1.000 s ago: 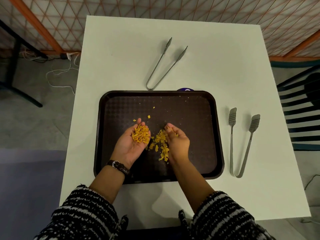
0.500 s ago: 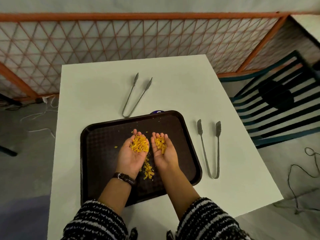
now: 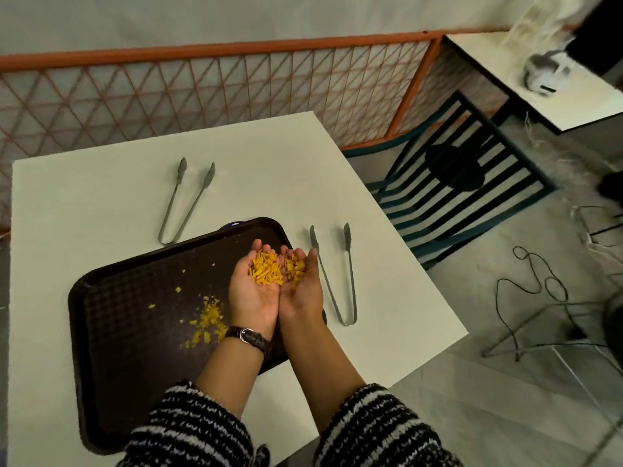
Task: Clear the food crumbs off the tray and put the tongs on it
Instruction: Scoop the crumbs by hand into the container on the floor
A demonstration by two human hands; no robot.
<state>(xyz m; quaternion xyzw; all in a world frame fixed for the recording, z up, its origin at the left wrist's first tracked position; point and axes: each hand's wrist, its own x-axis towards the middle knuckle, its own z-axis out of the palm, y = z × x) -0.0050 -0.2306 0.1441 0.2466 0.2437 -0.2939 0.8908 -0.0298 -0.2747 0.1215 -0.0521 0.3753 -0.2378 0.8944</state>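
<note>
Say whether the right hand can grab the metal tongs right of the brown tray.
Probably not yet: the metal tongs lie close and unblocked, but the right hand is cupped full of yellow crumbs.

Striped knit sleeves (image 3: 188,429) in black and white; dark braided wrist strap (image 3: 251,338).

Right edge of tray (image 3: 111,332) hidden behind forearms (image 3: 313,348), purple object (image 3: 232,225) (mostly behind it) unidentifiable, white item (image 3: 542,70) blurred

Two tongs (image 3: 172,201) (image 3: 351,274), one tray (image 3: 135,315), two hands (image 3: 258,294) (image 3: 302,294)
</note>
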